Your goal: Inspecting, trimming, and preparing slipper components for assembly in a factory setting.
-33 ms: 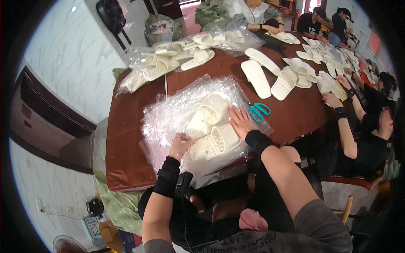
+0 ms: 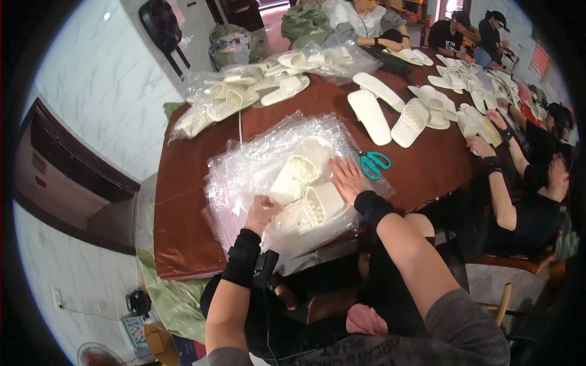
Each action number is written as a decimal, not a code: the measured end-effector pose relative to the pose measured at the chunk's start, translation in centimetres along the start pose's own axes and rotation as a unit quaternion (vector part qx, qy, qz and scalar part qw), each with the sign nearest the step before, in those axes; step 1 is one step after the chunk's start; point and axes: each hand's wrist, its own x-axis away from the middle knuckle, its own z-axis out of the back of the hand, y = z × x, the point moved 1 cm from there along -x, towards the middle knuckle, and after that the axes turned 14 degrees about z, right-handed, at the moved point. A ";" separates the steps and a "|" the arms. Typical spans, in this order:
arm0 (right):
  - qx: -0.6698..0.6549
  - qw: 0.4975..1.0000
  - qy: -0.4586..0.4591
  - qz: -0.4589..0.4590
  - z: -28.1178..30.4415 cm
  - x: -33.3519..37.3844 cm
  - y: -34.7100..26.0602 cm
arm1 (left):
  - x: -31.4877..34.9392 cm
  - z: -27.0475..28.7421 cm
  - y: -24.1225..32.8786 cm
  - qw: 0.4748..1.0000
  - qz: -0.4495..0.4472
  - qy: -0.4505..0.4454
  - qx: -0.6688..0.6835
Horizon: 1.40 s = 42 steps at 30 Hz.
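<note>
A pair of cream slippers (image 2: 295, 179) lies in a clear plastic bag (image 2: 278, 235), on top of a stack of flat clear bags (image 2: 229, 168). My left hand (image 2: 262, 212) is closed at the bag's near left edge, its fingers curled on the plastic beside the slippers. Spread flat, my right hand (image 2: 349, 181) presses on the plastic at the right side of the pair and holds nothing. Teal-handled scissors (image 2: 373, 165) lie just beyond it, their blades hidden.
Bagged slippers (image 2: 229, 100) are heaped along the far left of the brown table (image 2: 183, 226). Loose slippers (image 2: 370, 116) lie beyond the scissors. A co-worker's hands (image 2: 482, 146) hold slippers at the right; a person (image 2: 369, 27) sits across the table. Green sacks (image 2: 305, 25) stand behind.
</note>
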 end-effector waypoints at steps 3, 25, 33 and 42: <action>0.009 1.000 0.007 0.006 0.0 0.0 -0.1 | -0.6 -0.4 0.0 0.994 -0.080 -0.075 -0.009; -0.012 0.999 -0.048 -0.014 1.8 0.5 -1.2 | 1.6 1.5 -0.2 0.978 -0.086 0.091 -0.168; -0.015 0.999 -0.042 -0.011 1.5 0.4 -1.0 | 2.7 3.1 -0.3 0.956 0.022 0.138 -0.260; 0.013 0.998 -0.055 -0.017 1.6 0.5 -1.2 | 13.6 19.7 -3.0 0.972 0.010 0.231 -0.034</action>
